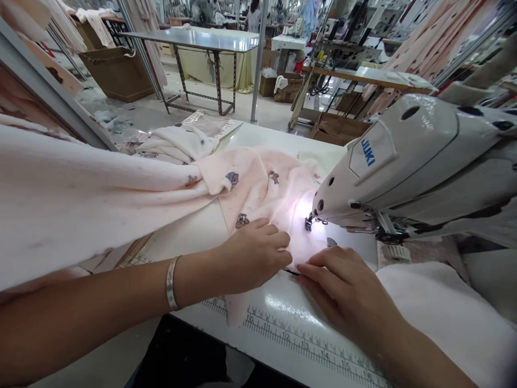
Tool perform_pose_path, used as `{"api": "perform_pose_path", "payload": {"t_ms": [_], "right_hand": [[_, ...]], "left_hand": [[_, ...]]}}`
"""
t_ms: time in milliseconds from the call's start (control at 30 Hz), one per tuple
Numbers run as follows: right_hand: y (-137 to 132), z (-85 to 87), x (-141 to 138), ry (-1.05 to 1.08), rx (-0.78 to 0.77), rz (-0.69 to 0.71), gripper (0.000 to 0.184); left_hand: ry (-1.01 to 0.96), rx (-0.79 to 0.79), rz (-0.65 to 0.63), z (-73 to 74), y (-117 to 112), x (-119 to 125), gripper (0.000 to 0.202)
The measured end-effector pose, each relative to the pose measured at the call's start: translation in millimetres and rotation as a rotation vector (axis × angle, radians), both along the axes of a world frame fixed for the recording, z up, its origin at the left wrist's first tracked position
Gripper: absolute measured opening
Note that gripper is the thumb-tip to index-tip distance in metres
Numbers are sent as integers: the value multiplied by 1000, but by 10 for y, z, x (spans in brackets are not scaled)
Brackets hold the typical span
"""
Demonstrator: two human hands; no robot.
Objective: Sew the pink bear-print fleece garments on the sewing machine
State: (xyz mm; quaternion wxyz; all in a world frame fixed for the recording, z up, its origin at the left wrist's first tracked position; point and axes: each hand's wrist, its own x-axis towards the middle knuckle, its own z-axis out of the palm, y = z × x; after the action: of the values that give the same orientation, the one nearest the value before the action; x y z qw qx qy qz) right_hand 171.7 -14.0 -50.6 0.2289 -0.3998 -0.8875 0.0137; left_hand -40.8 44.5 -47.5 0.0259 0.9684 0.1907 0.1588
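Note:
Pale pink fleece fabric (258, 183) printed with small bears lies rumpled across the sewing table (278, 302). One corner of it reaches under the lit presser foot (309, 222) of a white sewing machine (388, 145). My left hand (256, 253), with a bracelet at the wrist, has its fingers curled closed on the fabric just left of the foot. Close by, my right hand (343, 280) rests with fingers stretched out, its fingertips on the fabric's near edge. A dark thin piece shows between the two hands; I cannot make out what it is.
A ruler strip (302, 339) runs along the table's front edge. Pink cloth (81, 199) drapes in from the left, and more pale cloth (440, 307) lies at the right. Behind stand a metal-topped table (197, 39), a cardboard box (117, 73) and a metal post (258, 64).

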Motion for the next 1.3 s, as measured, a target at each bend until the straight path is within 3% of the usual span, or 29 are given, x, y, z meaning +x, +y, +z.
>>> {"api": "perform_pose_path", "payload": {"t_ms": [233,400,633,767,867,933,1067,1167,1300], "right_hand": [[42,-44,9,-3,-60,33,10],[10,-30,141,0,-79,58,10],[-1,8,184,21,-94,51,10],[88,-73,346,-61,-93,-132,14],[165,-130,505,-132,-6,-299,20],[175,-127,545,-145,45,-318,21],[120,-63,399,-106,74,-196,21],[132,-41,235,-74,-12,-151,19],[246,-54,148,-40,-117,-159,18]], "left_hand": [[-28,-106,90,62,-42,55,33],[-23,-79,158,10,-68,212,14],[-10,-175,168,2,5,250,20],[2,-169,164,-12,145,299,24],[23,-195,181,-6,277,360,24],[34,-201,182,2,314,381,23],[8,-177,157,3,242,370,22],[-28,-183,159,-2,217,361,20],[-43,-266,127,7,401,358,19]]}}
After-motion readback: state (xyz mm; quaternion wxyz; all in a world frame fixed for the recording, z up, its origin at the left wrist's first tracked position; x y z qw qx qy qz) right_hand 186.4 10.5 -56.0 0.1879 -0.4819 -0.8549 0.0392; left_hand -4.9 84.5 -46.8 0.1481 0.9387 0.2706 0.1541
